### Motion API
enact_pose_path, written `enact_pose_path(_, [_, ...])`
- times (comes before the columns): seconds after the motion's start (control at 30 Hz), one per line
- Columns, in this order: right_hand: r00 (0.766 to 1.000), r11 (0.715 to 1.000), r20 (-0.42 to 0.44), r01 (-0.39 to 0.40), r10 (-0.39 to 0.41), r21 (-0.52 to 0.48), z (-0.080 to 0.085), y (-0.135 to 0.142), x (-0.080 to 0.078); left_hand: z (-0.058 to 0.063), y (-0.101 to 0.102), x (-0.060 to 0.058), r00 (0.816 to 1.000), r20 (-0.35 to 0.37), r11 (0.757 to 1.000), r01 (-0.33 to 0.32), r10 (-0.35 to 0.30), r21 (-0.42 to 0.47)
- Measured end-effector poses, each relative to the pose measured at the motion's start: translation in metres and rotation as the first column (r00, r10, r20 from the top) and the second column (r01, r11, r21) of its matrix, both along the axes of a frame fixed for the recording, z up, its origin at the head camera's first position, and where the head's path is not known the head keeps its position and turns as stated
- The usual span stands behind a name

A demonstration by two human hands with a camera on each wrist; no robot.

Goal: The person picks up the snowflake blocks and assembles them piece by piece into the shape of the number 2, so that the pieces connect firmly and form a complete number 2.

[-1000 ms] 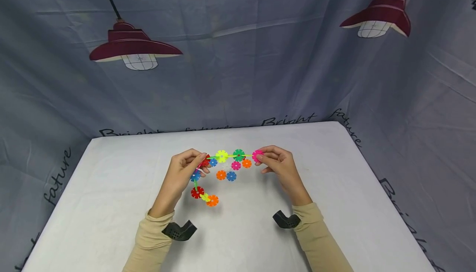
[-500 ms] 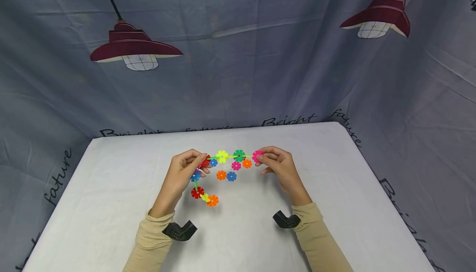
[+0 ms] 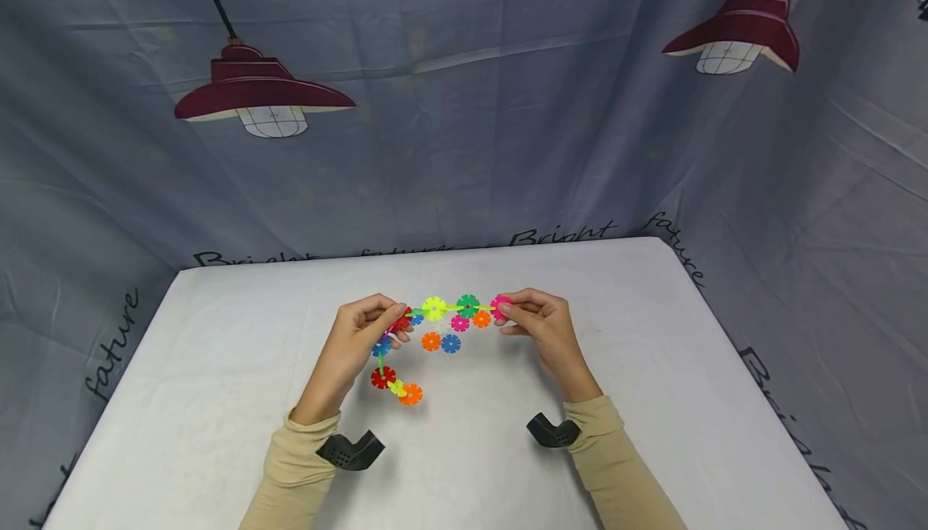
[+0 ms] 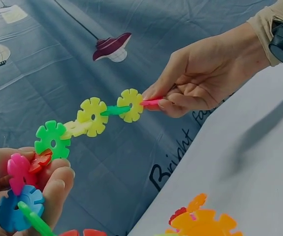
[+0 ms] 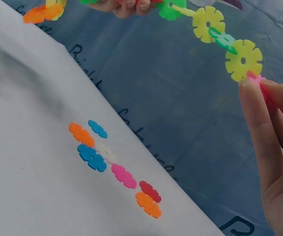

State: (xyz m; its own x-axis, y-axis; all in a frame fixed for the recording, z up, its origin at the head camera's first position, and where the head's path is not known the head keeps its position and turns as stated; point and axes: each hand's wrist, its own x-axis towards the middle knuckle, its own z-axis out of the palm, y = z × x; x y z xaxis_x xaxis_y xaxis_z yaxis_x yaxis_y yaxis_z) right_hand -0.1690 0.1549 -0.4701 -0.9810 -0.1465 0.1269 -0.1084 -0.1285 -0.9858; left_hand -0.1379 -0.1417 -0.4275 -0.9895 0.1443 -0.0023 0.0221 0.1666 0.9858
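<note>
A chain of interlocking plastic snowflake discs is stretched between both hands above the table. My left hand (image 3: 350,346) pinches it at a red disc (image 4: 41,160), beside a pink disc (image 4: 19,172) and a blue disc (image 4: 19,208). From there the chain's near part bends down to a red disc (image 3: 383,378) and an orange disc (image 3: 410,394) at its end. At the other end, my right hand (image 3: 548,332) pinches a pink disc (image 3: 500,307) between thumb and fingers. Yellow (image 3: 434,308) and green (image 3: 467,305) discs span the gap; fingers partly cover both gripped discs.
Loose discs lie on the white table (image 3: 652,401) below the chain: orange (image 3: 431,341), blue (image 3: 451,343), pink (image 3: 460,323) and others. The right wrist view also shows a white disc (image 5: 106,153) and a red disc (image 5: 150,191). A printed curtain (image 3: 464,127) hangs behind.
The right hand has shifted slightly left and down with its end of the chain. The chain's hanging end has swung a little left and lower. Both hands keep their hold.
</note>
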Motion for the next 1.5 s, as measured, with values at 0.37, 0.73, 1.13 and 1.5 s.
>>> enact_pose_path(0.37, [1.0,0.999,-0.007,0.017,-0.018,-0.028,0.0,-0.002,0.001,0.0,0.003,0.0,1.0,0.02,1.0,0.004,-0.004,-0.012])
enact_pose_path(0.73, [0.996,0.996,-0.042,0.075,-0.077,-0.051,0.001,-0.005,0.003,0.001,0.007,0.002,1.0,0.022,0.999,-0.015,0.016,-0.028])
enact_pose_path(1.13, [0.989,0.995,-0.105,0.104,-0.103,0.006,0.004,-0.009,0.007,0.002,0.007,0.002,0.998,-0.021,0.997,-0.056,0.055,-0.056])
enact_pose_path(1.5, [0.965,0.988,-0.224,0.147,-0.134,0.044,0.006,-0.011,0.01,0.003,0.006,0.004,0.992,-0.095,0.994,-0.092,0.086,-0.063])
